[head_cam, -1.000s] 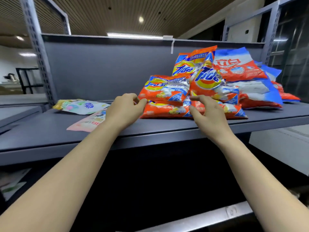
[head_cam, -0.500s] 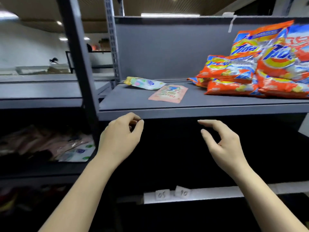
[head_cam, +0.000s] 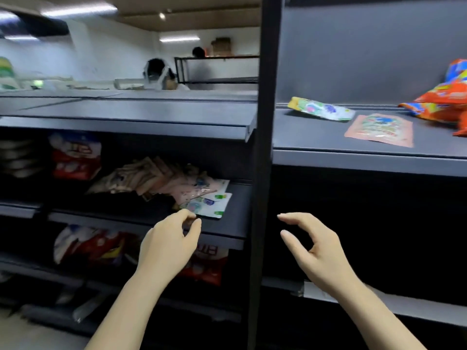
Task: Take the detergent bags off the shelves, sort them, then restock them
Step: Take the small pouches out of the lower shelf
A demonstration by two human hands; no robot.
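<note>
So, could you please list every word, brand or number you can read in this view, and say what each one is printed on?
None can be read.
Orange bags at the far right of the upper shelf: print blurred.
Pink flat packet: too small and blurred.
White and green packet: blurred.
Red and white bags on the left shelf: large characters, smeared.
Red bag below the middle shelf: partly hidden, unreadable.

We face dark grey metal shelving [head_cam: 353, 157] split by a black upright post [head_cam: 262, 147]; left of that post, white walls [head_cam: 101, 54] and ceiling strip lights [head_cam: 78, 10].
</note>
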